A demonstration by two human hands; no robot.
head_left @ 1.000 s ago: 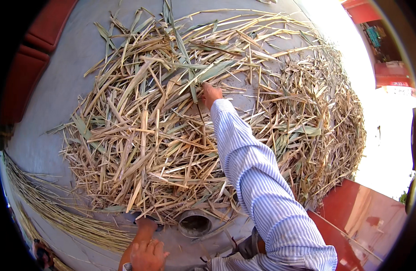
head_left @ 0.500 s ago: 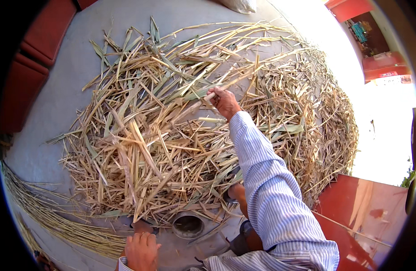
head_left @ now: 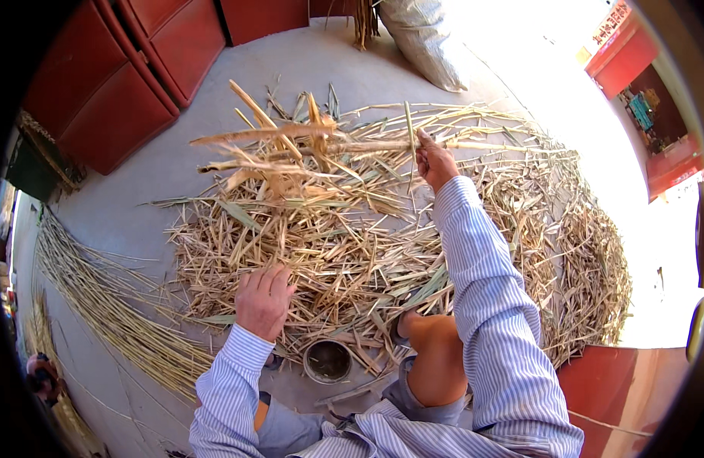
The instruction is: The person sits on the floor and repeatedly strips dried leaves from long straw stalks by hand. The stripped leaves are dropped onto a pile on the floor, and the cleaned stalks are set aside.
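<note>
1. Right hand (head_left: 434, 159): fingers closed on leafy dry stalk (head_left: 379, 146), above far side of straw heap (head_left: 344, 252).
2. Left hand (head_left: 265, 299): near left; can't tell finger state.
3. Stalk could snag if swung low.

A dry, straw-coloured stalk (head_left: 375, 146) runs roughly left to right from the right hand (head_left: 434, 159), its left end shaggy with curled leaves (head_left: 268, 135) (slightly blurred), above a loose, tangled heap of tan and greenish stems (head_left: 344, 252).
</note>
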